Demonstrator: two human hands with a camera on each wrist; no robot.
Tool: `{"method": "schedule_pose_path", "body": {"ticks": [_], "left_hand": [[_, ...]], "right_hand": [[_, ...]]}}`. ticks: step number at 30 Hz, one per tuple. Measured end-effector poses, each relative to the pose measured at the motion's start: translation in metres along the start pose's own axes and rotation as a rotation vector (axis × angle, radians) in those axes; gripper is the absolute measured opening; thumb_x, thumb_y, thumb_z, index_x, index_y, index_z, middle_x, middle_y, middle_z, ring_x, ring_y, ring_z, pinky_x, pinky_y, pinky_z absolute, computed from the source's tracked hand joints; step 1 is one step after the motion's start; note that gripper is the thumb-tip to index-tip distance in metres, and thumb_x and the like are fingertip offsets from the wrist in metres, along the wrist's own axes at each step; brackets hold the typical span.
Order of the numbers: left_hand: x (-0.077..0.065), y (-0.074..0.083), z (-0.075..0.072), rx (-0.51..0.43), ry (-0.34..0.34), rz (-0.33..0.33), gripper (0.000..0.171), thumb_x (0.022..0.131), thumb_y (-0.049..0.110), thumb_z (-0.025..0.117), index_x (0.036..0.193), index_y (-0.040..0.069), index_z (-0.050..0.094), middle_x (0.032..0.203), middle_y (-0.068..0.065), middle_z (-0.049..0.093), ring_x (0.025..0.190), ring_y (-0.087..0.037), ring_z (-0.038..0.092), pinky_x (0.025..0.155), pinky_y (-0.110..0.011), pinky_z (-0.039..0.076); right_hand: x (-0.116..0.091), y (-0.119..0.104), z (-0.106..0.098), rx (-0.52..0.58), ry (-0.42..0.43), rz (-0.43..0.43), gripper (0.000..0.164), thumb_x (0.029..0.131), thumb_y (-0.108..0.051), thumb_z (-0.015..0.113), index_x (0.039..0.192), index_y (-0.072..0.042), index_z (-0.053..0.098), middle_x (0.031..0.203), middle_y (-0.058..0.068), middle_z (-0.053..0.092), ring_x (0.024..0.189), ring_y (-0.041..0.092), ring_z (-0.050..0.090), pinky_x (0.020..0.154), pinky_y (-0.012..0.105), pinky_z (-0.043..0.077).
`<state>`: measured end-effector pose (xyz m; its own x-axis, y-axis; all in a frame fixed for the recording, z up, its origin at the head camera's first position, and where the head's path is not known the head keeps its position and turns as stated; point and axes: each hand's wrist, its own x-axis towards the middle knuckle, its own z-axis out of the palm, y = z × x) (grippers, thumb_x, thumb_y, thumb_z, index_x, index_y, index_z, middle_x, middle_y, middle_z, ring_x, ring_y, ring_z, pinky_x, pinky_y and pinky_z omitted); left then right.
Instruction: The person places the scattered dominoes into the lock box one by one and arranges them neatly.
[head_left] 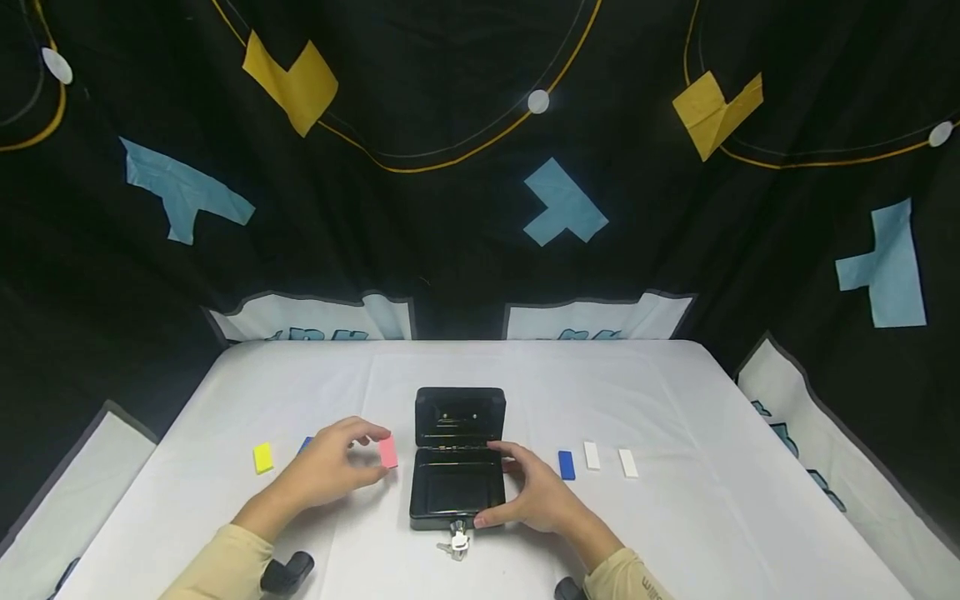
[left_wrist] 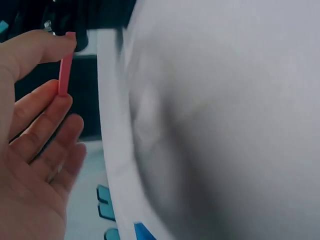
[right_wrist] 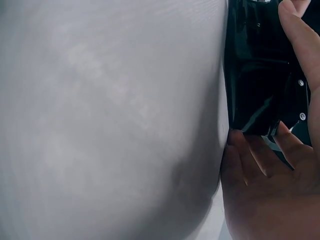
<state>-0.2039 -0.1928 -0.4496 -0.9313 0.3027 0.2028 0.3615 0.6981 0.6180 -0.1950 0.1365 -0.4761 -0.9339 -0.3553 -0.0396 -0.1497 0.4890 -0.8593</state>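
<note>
Between thumb and fingertips, my left hand (head_left: 330, 467) pinches a small flat pink block (head_left: 387, 452), held up on edge in the left wrist view. Just right of it, a black metal cash box (head_left: 457, 492) stands with its lid (head_left: 460, 415) raised, and its tray shows nothing inside. A key in the lock and more keys (head_left: 459, 543) hang at the box's front. My right hand (head_left: 540, 496) grips the box's right side, thumb at the front corner and fingers along the side. In the right wrist view those fingers (right_wrist: 255, 155) touch the box wall.
A yellow block (head_left: 262, 457) and a blue block (head_left: 305, 444), partly hidden by my left hand, lie on the left. Another blue block (head_left: 566, 465) and two white blocks (head_left: 592, 456) lie on the right. White cloth (head_left: 360, 375) covers the table; a dark curtain hangs behind.
</note>
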Motion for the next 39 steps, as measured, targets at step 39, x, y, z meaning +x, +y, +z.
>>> {"method": "schedule_pose_path", "body": {"ticks": [39], "left_hand": [[0.026, 0.07, 0.085, 0.145, -0.189, 0.193, 0.043, 0.086, 0.029, 0.079, 0.125, 0.011, 0.07, 0.117, 0.005, 0.062, 0.08, -0.002, 0.056, 0.073, -0.028, 0.052]], "right_hand": [[-0.002, -0.003, -0.001, -0.024, -0.029, -0.018, 0.103, 0.062, -0.031, 0.098, 0.149, -0.014, 0.045, 0.14, 0.016, 0.055, 0.127, 0.036, 0.053, 0.106, 0.061, 0.037]]}}
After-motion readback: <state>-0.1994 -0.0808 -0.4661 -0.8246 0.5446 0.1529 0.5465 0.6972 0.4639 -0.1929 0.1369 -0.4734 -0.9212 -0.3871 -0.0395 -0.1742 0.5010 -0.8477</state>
